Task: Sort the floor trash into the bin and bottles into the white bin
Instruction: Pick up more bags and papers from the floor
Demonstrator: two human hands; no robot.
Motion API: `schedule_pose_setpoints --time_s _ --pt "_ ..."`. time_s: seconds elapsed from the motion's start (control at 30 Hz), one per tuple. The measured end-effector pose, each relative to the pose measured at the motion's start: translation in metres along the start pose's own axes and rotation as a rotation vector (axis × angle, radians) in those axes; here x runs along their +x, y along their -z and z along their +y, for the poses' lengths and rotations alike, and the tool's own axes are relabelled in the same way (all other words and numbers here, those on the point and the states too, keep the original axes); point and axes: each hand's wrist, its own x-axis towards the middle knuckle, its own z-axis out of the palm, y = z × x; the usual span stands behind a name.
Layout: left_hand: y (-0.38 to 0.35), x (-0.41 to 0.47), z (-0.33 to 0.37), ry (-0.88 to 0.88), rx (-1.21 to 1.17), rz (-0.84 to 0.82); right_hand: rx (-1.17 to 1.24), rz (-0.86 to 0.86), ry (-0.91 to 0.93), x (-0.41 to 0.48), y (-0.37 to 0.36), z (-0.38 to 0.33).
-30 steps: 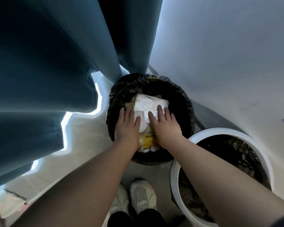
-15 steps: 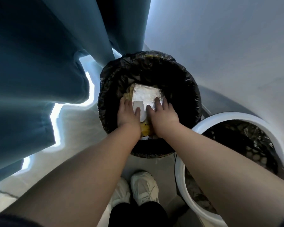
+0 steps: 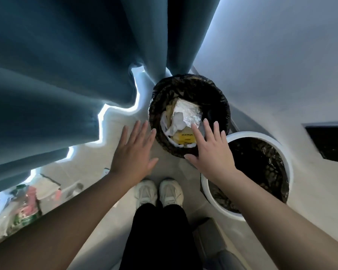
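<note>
Yellow box (image 3: 183, 138) lies crosswise in the black-lined bin (image 3: 219, 98), with left hand (image 3: 133, 152) and right hand (image 3: 211, 152) spread flat, empty.

1. The left hand (image 3: 134, 152) is flat, palm down, fingers straight and slightly spread, pointing far; it holds nothing; its bare forearm runs in from the near left.
2. The right hand (image 3: 211, 152) is likewise flat and palm down, fingers splayed, empty; its forearm enters from the near right; the two hands are apart.

Round black-lined bin (image 3: 221, 98) holds crumpled silver foil (image 3: 189, 112) and a yellow carton (image 3: 184, 138); round white bin (image 3: 282, 152) stands just beside it.
</note>
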Motion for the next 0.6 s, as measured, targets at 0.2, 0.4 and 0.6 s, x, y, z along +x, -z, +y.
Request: schedule_pose_setpoints --time_s 0.2,0.4,0.6 --pt "-0.013 -0.091 -0.018 0.200 -0.065 -0.013 -0.035 -0.016 0.186 -0.040 0.011 -0.041" --pt "-0.056 -0.177 -0.013 0.419 -0.178 -0.092 -0.081 -0.083 0.343 -0.051 -0.014 -0.111" --pt "-0.130 -0.239 -0.019 0.561 -0.272 -0.302 -0.157 -0.210 0.437 -0.045 -0.076 -0.187"
